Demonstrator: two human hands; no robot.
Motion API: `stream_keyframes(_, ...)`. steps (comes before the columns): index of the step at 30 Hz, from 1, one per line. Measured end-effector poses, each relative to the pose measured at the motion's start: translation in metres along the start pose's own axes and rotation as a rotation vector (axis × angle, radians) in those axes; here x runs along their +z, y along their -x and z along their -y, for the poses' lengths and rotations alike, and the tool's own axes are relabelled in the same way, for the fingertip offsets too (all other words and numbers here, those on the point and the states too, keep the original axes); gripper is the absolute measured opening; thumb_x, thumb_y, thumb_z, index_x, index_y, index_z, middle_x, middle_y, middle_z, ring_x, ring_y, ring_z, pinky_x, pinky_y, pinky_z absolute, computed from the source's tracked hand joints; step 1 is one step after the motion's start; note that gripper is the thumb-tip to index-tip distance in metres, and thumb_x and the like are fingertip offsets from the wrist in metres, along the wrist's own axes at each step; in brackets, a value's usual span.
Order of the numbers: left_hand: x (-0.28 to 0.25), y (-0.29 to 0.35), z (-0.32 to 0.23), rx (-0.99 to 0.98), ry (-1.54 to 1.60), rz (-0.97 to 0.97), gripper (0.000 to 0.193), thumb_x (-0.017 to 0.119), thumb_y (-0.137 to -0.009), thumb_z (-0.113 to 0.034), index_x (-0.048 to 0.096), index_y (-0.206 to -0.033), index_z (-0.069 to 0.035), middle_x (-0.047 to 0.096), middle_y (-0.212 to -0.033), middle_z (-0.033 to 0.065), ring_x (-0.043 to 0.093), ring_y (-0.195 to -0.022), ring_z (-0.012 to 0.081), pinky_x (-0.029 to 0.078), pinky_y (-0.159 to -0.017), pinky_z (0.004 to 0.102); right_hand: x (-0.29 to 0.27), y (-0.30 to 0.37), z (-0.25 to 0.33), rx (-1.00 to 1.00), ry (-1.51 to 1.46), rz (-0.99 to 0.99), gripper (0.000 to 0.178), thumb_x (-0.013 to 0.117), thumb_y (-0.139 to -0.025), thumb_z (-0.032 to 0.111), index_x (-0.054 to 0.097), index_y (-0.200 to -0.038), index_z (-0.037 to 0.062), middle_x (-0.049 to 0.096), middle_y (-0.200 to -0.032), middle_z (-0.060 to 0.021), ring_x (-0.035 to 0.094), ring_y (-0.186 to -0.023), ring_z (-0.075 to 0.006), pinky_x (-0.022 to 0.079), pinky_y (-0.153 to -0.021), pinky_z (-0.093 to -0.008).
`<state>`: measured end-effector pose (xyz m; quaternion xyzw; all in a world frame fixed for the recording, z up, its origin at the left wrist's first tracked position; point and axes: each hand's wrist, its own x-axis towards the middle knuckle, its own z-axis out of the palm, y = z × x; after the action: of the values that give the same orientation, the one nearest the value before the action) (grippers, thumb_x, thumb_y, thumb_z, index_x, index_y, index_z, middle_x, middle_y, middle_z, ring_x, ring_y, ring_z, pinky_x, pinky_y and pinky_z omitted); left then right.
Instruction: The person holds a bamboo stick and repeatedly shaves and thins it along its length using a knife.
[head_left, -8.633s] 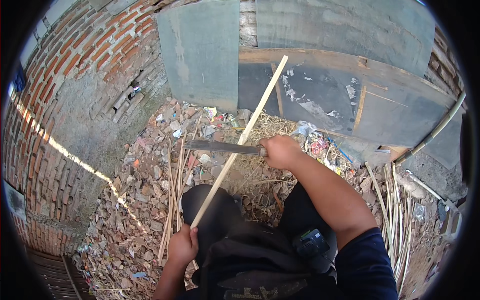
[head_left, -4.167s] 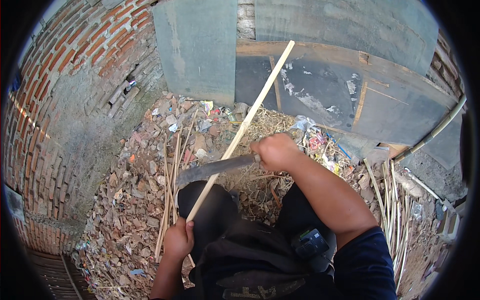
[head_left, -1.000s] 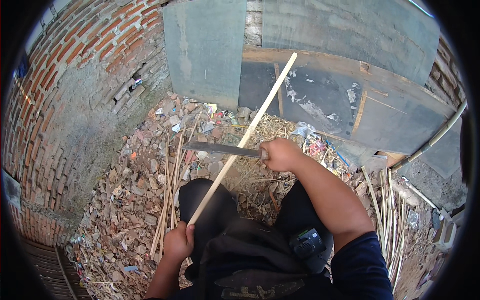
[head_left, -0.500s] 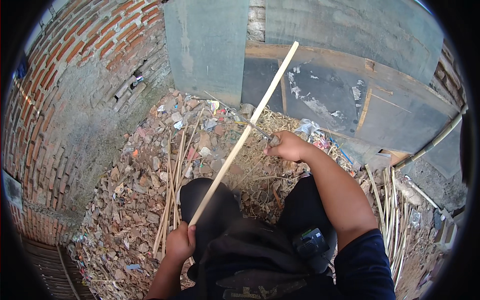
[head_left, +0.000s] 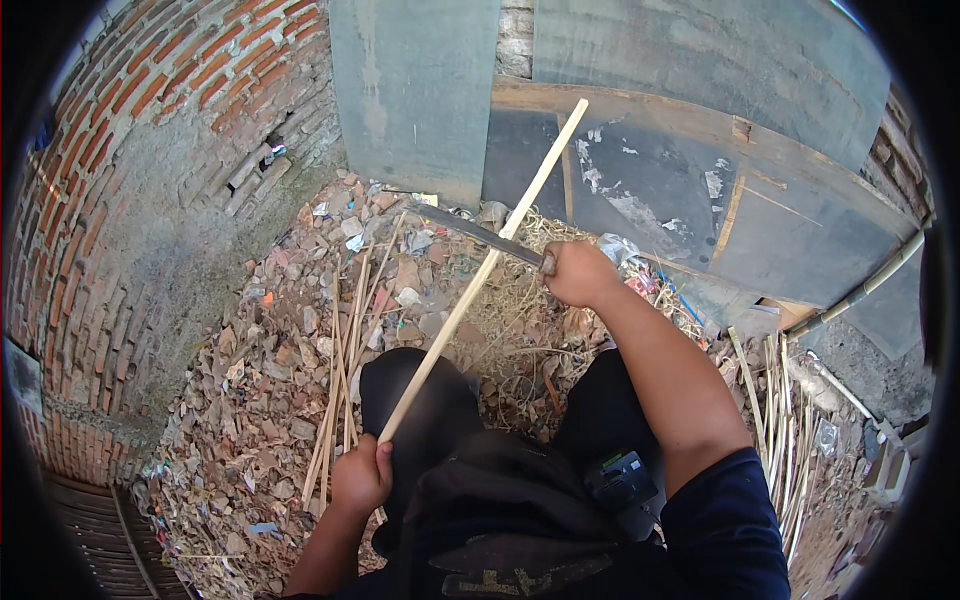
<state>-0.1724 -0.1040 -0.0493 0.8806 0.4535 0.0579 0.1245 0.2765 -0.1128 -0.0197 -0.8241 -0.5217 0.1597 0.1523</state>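
The left hand [head_left: 362, 480] is closed around the lower end of a pale bamboo strip [head_left: 448, 328], its thumb laid along the near side, just beside the person's left knee [head_left: 415, 395]. From that fist the strip slants up and to the right, its free upper end standing in front of a dark panel [head_left: 650, 180] that leans at the back. The right hand [head_left: 582, 274] is wrapped around the handle of a machete [head_left: 462, 227], whose long dark blade points to the left and crosses the strip above its middle; whether the edge bites into the bamboo or only touches it is hard to tell from this angle. Below the blade, thin curled shavings [head_left: 545, 236] lie over broken brick rubble [head_left: 270, 400]. A few narrow strips [head_left: 338, 390] rest on the rubble near the left knee, and a larger bundle of pale strips [head_left: 783, 430] lies to the right, beyond the right forearm. A small black device [head_left: 620, 482] sits by the right thigh. A worn brick wall [head_left: 150, 110] rises on the left, and a grey-green sheet [head_left: 410, 100] stands beside the dark panel.
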Motion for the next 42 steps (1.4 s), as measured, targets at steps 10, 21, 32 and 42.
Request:
stream_keyframes(10, -0.013, 0.002, -0.009, -0.004, 0.078, 0.001, 0.03, 0.051, -0.103, -0.025, 0.049, -0.082, -0.003, 0.056, -0.06, 0.0246, 0.059, -0.061, 0.0501, 0.043, -0.053, 0.057, 0.013, 0.016, -0.01, -0.062, -0.347, 0.079, 0.049, 0.075, -0.086, 0.036, 0.067, -0.122, 0.002, 0.072, -0.092, -0.0205, 0.071, -0.092, -0.0346, 0.055, -0.082, -0.0445)
stream_keyframes(21, -0.019, 0.001, -0.01, -0.048, -0.021, 0.082, 0.03, 0.053, -0.102, -0.031, 0.052, -0.087, -0.005, 0.061, -0.062, 0.0244, 0.063, -0.061, 0.0489, 0.049, -0.057, 0.0589, 0.003, 0.039, 0.046, -0.468, 0.299, 0.131, 0.025, 0.07, -0.079, 0.017, 0.069, -0.103, 0.0129, 0.073, -0.087, -0.0135, 0.073, -0.087, -0.0339, 0.058, -0.077, -0.0483)
stream_keyframes(32, -0.017, -0.001, -0.006, 0.018, -0.029, 0.042, 0.03, 0.055, -0.102, -0.03, 0.053, -0.085, -0.006, 0.06, -0.059, 0.0218, 0.063, -0.057, 0.0466, 0.049, -0.052, 0.0565, 0.008, 0.008, -0.017, -0.045, -0.014, -0.046, 0.031, 0.075, -0.083, 0.027, 0.069, -0.107, 0.008, 0.072, -0.085, -0.0191, 0.07, -0.086, -0.04, 0.056, -0.076, -0.048)
stream_keyframes(42, -0.016, 0.039, 0.007, -0.036, -0.069, -0.004, 0.028, 0.058, -0.1, -0.029, 0.053, -0.086, -0.006, 0.06, -0.057, 0.0205, 0.062, -0.053, 0.0451, 0.049, -0.051, 0.0554, 0.0, 0.027, 0.035, -0.382, 0.3, 0.142, 0.023, 0.067, -0.078, 0.017, 0.069, -0.101, 0.0135, 0.074, -0.089, -0.0137, 0.073, -0.086, -0.0343, 0.058, -0.078, -0.0473)
